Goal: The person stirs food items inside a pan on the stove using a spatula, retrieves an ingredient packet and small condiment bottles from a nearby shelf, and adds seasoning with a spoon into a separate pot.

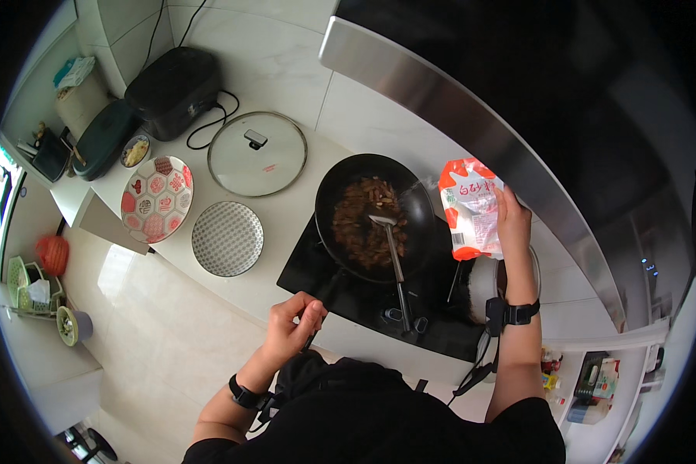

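Observation:
A black wok (420, 232) sits on the black glass cooktop (301, 272), with browned chopped food (359, 232) in its bowl. A metal spatula (392, 249) leans inside it, its dark handle reaching over the cooktop's front edge. My left hand (293, 325) is closed around the wok's long dark handle, which shows below the fist. To the right of the wok, my right hand (513, 220) grips a red-and-white plastic food packet (470, 214) by its right side. The packet is held up and bears writing; whether its top is cut cannot be seen.
A glass lid (258, 165), a grey patterned plate (228, 239) and a red patterned plate (157, 200) lie left of the wok. Behind them are a small bowl (135, 152) and a black appliance (174, 87). A range hood (441, 116) overhangs; a pot (482, 290) stands right.

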Demonstrator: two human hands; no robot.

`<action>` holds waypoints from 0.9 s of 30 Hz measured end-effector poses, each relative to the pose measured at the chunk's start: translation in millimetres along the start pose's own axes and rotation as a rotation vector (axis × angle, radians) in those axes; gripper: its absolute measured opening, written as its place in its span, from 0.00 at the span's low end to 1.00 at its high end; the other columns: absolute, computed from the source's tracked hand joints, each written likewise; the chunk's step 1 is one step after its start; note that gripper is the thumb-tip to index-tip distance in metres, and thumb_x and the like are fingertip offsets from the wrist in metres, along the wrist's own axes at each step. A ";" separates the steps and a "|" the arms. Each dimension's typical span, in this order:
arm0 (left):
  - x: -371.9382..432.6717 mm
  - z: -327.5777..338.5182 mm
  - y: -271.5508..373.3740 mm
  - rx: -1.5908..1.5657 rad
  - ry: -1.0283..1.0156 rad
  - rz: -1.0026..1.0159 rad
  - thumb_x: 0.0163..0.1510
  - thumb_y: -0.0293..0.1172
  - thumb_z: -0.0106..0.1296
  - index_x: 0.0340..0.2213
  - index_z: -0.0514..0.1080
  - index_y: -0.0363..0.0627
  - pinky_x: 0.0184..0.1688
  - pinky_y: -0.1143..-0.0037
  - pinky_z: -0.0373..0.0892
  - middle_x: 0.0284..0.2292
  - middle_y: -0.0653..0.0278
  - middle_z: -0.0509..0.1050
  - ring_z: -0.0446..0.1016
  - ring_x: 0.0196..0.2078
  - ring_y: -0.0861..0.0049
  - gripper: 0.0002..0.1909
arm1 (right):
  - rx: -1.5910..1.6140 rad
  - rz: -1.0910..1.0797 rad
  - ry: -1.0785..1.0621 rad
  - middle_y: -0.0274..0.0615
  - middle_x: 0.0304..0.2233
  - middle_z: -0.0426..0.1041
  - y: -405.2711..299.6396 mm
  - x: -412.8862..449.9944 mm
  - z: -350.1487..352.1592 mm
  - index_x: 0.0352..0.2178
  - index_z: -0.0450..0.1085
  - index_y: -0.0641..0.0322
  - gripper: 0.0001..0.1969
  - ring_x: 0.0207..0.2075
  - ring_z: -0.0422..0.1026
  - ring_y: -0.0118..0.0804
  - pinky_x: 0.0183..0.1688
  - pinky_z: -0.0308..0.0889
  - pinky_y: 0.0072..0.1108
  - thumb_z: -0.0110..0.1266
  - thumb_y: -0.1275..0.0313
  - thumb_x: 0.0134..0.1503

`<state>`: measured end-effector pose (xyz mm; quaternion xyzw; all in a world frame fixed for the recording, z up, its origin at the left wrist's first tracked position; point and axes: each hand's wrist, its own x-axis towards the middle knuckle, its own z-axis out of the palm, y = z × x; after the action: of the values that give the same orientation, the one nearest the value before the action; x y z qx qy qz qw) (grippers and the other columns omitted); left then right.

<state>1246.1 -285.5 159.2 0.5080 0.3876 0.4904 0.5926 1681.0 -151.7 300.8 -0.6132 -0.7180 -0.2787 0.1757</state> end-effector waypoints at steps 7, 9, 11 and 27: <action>5.1 3.0 1.4 0.033 -0.041 -0.010 0.66 0.34 0.49 0.29 0.73 0.37 0.23 0.82 0.65 0.18 0.70 0.71 0.69 0.20 0.87 0.14 | 0.179 0.043 -0.107 0.55 0.25 0.74 -23.2 -36.1 -36.9 0.37 0.66 0.63 0.08 0.31 0.74 0.62 0.28 0.68 0.39 0.52 0.69 0.65; 6.9 5.2 2.3 0.019 -0.053 0.019 0.67 0.35 0.47 0.28 0.72 0.37 0.23 0.84 0.63 0.18 0.70 0.71 0.67 0.19 0.89 0.16 | 0.099 0.184 -0.258 0.51 0.31 0.79 -27.8 -40.7 -44.6 0.43 0.72 0.60 0.09 0.32 0.77 0.56 0.31 0.72 0.33 0.55 0.71 0.62; 6.4 7.3 3.5 0.019 -0.064 0.009 0.67 0.36 0.47 0.28 0.71 0.37 0.23 0.84 0.63 0.18 0.70 0.71 0.66 0.19 0.89 0.16 | 0.110 0.173 -0.236 0.51 0.31 0.78 -25.6 -47.1 -44.3 0.44 0.71 0.60 0.09 0.31 0.77 0.56 0.30 0.72 0.33 0.54 0.71 0.63; -2.8 26.3 11.0 0.024 -0.113 0.002 0.67 0.34 0.48 0.29 0.72 0.37 0.24 0.84 0.65 0.19 0.69 0.72 0.68 0.20 0.88 0.14 | 0.301 0.220 -0.106 0.52 0.31 0.77 -43.5 -76.8 -27.6 0.34 0.66 0.62 0.06 0.31 0.76 0.58 0.27 0.70 0.36 0.54 0.72 0.63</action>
<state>1268.6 -294.0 174.7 0.5425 0.3589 0.4569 0.6068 1650.3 -232.8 268.7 -0.6686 -0.6883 -0.1146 0.2569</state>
